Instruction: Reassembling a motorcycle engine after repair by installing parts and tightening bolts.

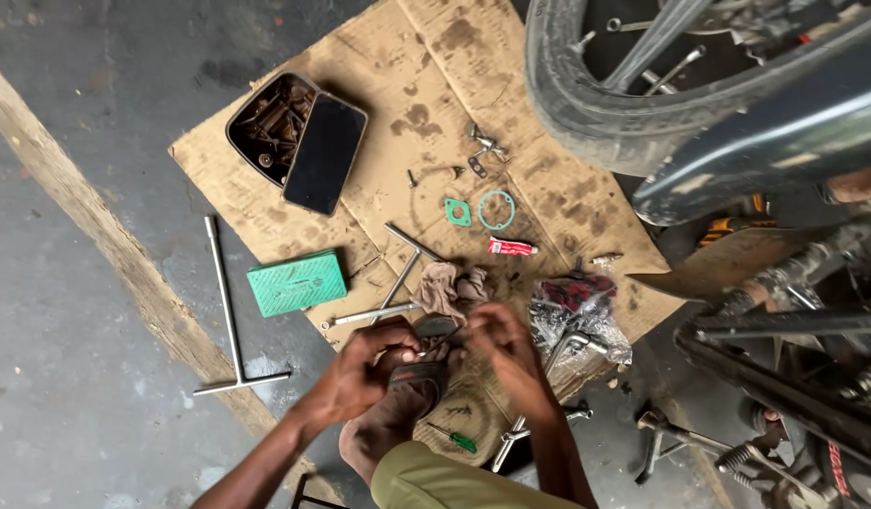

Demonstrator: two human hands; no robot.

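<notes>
Small dark metal part (pixel 437 328) between both hands.

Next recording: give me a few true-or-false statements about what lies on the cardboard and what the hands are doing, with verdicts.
1. Both hands, left hand and right hand, meet on a small dark part. True.
2. The phone lies flat on the bare floor. False: it rests across the tray of rusty parts.
3. The green box sits at the cardboard's edge. True.
4. The T-handle wrench on the floor is held. False: no hand touches it.
</notes>
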